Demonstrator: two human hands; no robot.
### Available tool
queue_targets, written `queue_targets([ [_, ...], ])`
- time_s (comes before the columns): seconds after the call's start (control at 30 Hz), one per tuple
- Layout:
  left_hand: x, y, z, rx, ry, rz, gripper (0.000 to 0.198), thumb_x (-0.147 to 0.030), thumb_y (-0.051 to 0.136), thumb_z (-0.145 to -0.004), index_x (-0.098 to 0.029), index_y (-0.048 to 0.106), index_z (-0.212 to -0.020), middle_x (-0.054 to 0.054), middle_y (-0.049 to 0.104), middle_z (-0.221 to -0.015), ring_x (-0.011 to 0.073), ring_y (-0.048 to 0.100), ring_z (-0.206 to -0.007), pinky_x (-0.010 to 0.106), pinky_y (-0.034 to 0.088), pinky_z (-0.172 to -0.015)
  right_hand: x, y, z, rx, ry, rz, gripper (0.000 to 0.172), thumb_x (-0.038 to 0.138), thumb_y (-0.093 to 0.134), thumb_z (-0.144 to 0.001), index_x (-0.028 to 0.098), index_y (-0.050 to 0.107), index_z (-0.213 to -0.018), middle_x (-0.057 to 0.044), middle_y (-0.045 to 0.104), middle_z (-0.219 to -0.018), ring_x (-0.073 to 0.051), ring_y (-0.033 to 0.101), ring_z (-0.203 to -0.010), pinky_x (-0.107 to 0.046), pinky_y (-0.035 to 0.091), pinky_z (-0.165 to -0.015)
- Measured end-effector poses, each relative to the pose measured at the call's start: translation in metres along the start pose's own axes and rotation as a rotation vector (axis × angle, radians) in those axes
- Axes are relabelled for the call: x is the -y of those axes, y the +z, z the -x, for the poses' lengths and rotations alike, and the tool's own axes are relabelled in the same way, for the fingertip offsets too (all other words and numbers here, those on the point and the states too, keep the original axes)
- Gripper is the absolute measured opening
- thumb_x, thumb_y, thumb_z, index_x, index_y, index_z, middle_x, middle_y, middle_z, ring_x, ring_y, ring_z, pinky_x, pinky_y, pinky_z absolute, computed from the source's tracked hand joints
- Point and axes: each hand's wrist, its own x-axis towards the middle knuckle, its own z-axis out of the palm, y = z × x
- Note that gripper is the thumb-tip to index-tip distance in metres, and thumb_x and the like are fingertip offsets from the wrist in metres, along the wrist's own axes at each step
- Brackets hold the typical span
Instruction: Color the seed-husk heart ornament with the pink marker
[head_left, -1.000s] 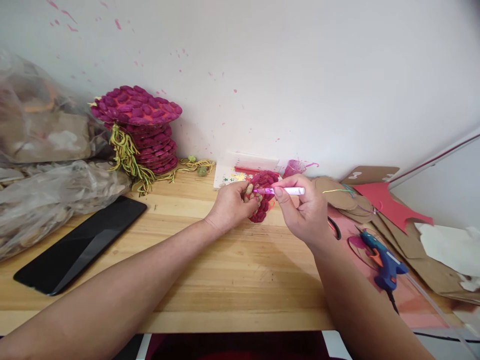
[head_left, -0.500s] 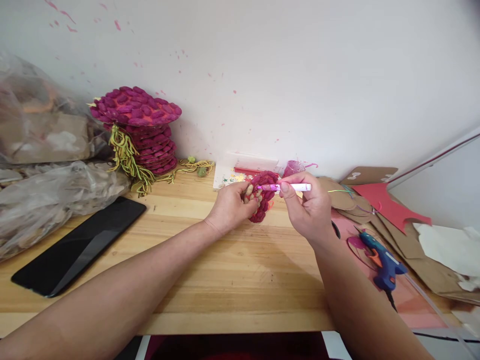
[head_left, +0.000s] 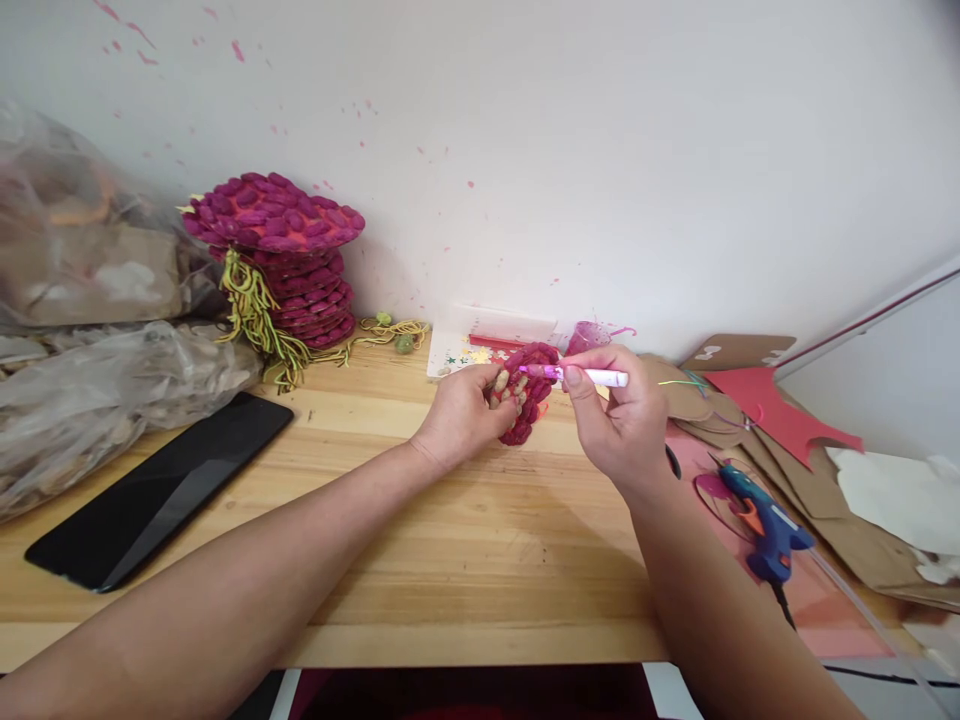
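Observation:
My left hand (head_left: 466, 412) grips the left side of a small disc (head_left: 534, 405) covered in peanut-shaped pieces, most coloured magenta and several near my fingers still bare tan. My right hand (head_left: 616, 405) is closed around a white marker (head_left: 606, 377) held nearly level. The marker's pink-stained tip points left and lies over the disc, at or very close to its pieces; contact is too small to tell. Both hands are above the wooden table (head_left: 450, 560).
At the left are a phone (head_left: 161, 490), plastic bags (head_left: 112, 400) and a stack of magenta discs (head_left: 274, 220) with yellow-green yarn. A glue gun (head_left: 769, 525), cardboard pieces (head_left: 810, 480) and red paper (head_left: 780, 405) lie right. Behind the hands stands a pink cup (head_left: 587, 336).
My right hand and the marker have shifted slightly to the right, and the tip has risen a little over the disc. My left hand keeps its hold.

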Motion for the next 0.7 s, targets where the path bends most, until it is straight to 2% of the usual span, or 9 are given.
queue_targets([
  [0.1, -0.0003, 0.0001, 0.0004, -0.005, -0.005, 0.004, 0.024, -0.027, 0.064, -0.075, -0.02, 0.044, -0.065, -0.006, 0.041, -0.059, 0.0102, 0.038, -0.057, 0.024, 0.029, -0.055, 0.0016, -0.0002, -0.0007, 0.044, -0.031, -0.014, 0.005, 0.026, 0.063, -0.095, 0.023, 0.066, -0.097, -0.003, 0.072, -0.089, -0.018, 0.065, -0.081, -0.037, 0.048, -0.078],
  [0.2, -0.0012, 0.0001, 0.0008, -0.002, -0.014, 0.005, 0.023, -0.027, 0.064, -0.075, -0.02, 0.045, -0.065, -0.006, 0.043, -0.06, 0.0103, 0.038, -0.058, 0.024, 0.029, -0.055, 0.0021, -0.0007, -0.0013, 0.007, -0.079, 0.065, 0.002, 0.024, 0.064, -0.093, 0.023, 0.066, -0.093, -0.002, 0.072, -0.087, -0.018, 0.064, -0.08, -0.038, 0.047, -0.08],
  [0.33, -0.0022, 0.0002, 0.0009, -0.001, 0.002, -0.003, 0.019, -0.026, 0.063, -0.076, -0.02, 0.048, -0.066, -0.006, 0.044, -0.061, 0.0105, 0.039, -0.058, 0.024, 0.029, -0.055, 0.0015, -0.001, -0.0008, -0.007, -0.04, 0.015, 0.003, 0.025, 0.064, -0.094, 0.024, 0.066, -0.096, -0.003, 0.071, -0.09, -0.019, 0.065, -0.082, -0.038, 0.047, -0.079],
  [0.5, -0.0021, 0.0002, 0.0001, -0.007, -0.008, -0.007, 0.023, -0.026, 0.063, -0.075, -0.021, 0.043, -0.064, -0.006, 0.042, -0.058, 0.0101, 0.037, -0.056, 0.024, 0.028, -0.053, 0.0045, -0.0003, -0.0011, -0.007, -0.111, 0.1, 0.002, 0.022, 0.065, -0.093, 0.024, 0.065, -0.093, -0.001, 0.073, -0.088, -0.019, 0.065, -0.082, -0.038, 0.046, -0.081],
  [0.7, -0.0011, 0.0004, 0.0009, -0.009, 0.01, 0.002, 0.026, -0.025, 0.063, -0.075, -0.021, 0.04, -0.064, -0.006, 0.041, -0.058, 0.0099, 0.037, -0.056, 0.024, 0.028, -0.054, 0.0069, -0.0003, -0.0017, 0.032, -0.092, 0.056, 0.003, 0.023, 0.063, -0.094, 0.023, 0.066, -0.095, -0.002, 0.073, -0.088, -0.018, 0.066, -0.081, -0.037, 0.047, -0.079],
])
